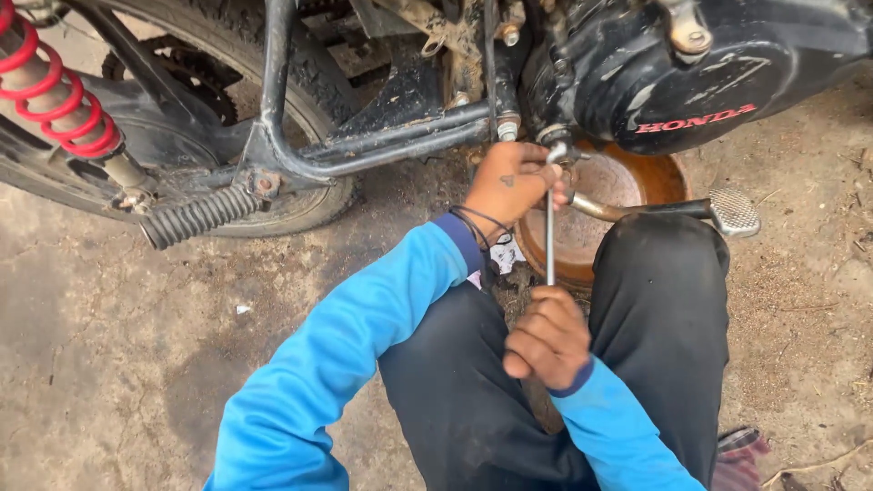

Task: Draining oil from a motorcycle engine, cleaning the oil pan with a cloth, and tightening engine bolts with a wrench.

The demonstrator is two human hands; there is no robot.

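My left hand (509,182) grips the head end of a long thin metal wrench (549,227) up under the black engine case (673,82) of a motorcycle. My right hand (547,341) is closed around the lower end of the same wrench handle, just above my knees in dark trousers. Both arms wear blue sleeves. A rusty round drain pan (627,177) sits on the ground directly below the engine. The wrench head at the bolt is partly hidden by my left fingers.
The rear tyre (300,82) and black frame tube (382,150) stand at left, with a ribbed footpeg (195,218) and a red coil shock (59,95). A metal brake pedal (732,211) juts over my right knee. Dusty concrete ground (118,345) lies all around.
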